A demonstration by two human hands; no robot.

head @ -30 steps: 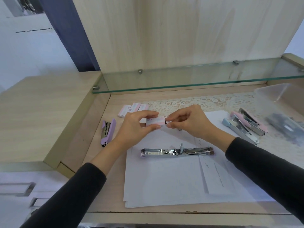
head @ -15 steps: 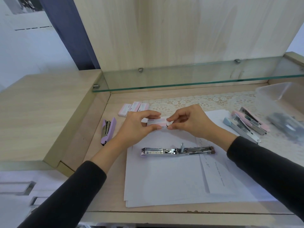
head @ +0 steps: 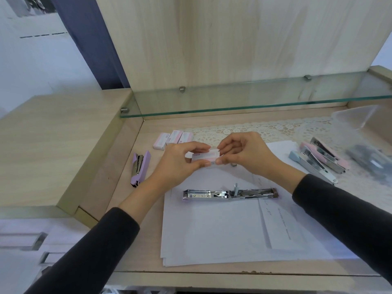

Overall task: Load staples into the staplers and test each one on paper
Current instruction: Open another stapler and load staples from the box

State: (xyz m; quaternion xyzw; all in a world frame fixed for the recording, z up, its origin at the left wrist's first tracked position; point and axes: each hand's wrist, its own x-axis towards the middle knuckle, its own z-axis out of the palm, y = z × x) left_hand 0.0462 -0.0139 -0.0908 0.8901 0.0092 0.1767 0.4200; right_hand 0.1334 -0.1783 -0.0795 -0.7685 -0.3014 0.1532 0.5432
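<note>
I hold a small pink staple box (head: 204, 157) above the white paper stack (head: 222, 234). My left hand (head: 180, 164) grips its left end. My right hand (head: 246, 153) pinches its right end between thumb and fingers. Just below my hands, a stapler (head: 230, 193) lies flat and fully opened on the paper, its metal staple channel facing up. A purple stapler (head: 140, 167) lies on the desk at the left. A blue stapler (head: 311, 166) and a pink stapler (head: 326, 154) lie opened at the right.
Three more pink staple boxes (head: 172, 140) sit at the back left by a lace mat (head: 254, 129). A clear plastic bag (head: 369, 149) with dark items lies at the far right. A glass shelf (head: 254, 100) overhangs the back. A raised wooden ledge (head: 53, 145) borders the left.
Both hands stay on the staple box at almost the same place; my right fingers have shifted slightly at its right end. The staplers have not moved.
</note>
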